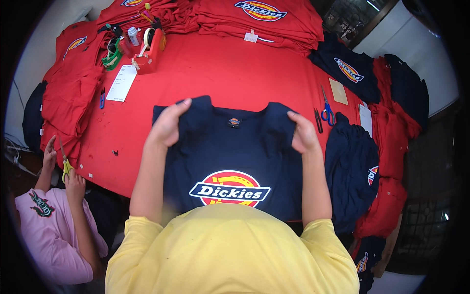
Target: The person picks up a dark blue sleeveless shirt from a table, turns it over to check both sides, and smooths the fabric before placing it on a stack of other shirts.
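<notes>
A navy T-shirt (230, 152) with a red and yellow printed logo is spread between my two hands, over the near edge of the red-covered table. Its neckline, with a small dark label (234, 122), lies on the far side. My left hand (169, 125) grips the shirt at its left shoulder, thumb pointing up. At the opposite shoulder my right hand (304, 133) has hold of the cloth, its fingers partly hidden beneath. The lower part of the shirt hangs toward my body, out of sight behind my yellow top.
Red shirts (259, 24) are piled at the back; navy shirts (350, 171) lie at the right. Blue-handled scissors (327, 112) rest nearby. A red tape dispenser (152, 54) and paper (121, 83) sit back left. A co-worker in pink holds yellow scissors (66, 169) at the left.
</notes>
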`<state>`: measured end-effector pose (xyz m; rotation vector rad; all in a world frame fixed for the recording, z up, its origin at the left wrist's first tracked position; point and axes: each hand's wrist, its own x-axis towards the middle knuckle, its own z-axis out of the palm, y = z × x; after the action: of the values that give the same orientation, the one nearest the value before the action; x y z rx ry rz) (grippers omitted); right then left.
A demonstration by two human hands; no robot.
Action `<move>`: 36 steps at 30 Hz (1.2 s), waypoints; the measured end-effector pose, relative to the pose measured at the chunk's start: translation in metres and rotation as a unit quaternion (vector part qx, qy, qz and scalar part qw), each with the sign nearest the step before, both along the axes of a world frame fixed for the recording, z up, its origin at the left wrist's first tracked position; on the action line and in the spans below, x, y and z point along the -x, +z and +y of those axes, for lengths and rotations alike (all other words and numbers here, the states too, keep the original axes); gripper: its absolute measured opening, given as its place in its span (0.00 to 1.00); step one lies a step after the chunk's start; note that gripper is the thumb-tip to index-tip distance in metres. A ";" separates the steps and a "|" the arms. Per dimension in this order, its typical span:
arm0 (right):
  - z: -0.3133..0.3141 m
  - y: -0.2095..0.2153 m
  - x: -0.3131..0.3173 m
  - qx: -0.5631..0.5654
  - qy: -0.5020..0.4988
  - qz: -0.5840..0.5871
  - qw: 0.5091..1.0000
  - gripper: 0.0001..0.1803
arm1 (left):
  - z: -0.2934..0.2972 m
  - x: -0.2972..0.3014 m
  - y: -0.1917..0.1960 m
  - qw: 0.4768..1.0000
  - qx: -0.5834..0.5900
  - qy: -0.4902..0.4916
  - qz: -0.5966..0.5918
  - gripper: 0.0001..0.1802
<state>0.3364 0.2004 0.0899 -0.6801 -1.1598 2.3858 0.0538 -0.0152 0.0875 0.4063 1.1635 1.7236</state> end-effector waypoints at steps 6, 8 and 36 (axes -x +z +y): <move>-0.144 0.001 0.019 -0.376 -0.010 -0.189 0.907 0.30 | -0.031 -0.128 -0.003 0.960 0.022 -0.063 0.272 0.23; -0.171 -0.021 0.005 -0.350 0.046 -0.067 0.933 0.31 | -0.041 -0.155 -0.013 0.941 -0.031 -0.101 0.323 0.24; -0.182 -0.027 0.016 -0.100 -0.108 0.126 0.981 0.19 | -0.032 -0.137 -0.017 0.970 -0.111 0.077 0.201 0.26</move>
<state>0.3202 0.0180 0.0626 -0.4007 -1.1329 2.0705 0.1911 -0.0470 0.0706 0.8524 1.3165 1.9729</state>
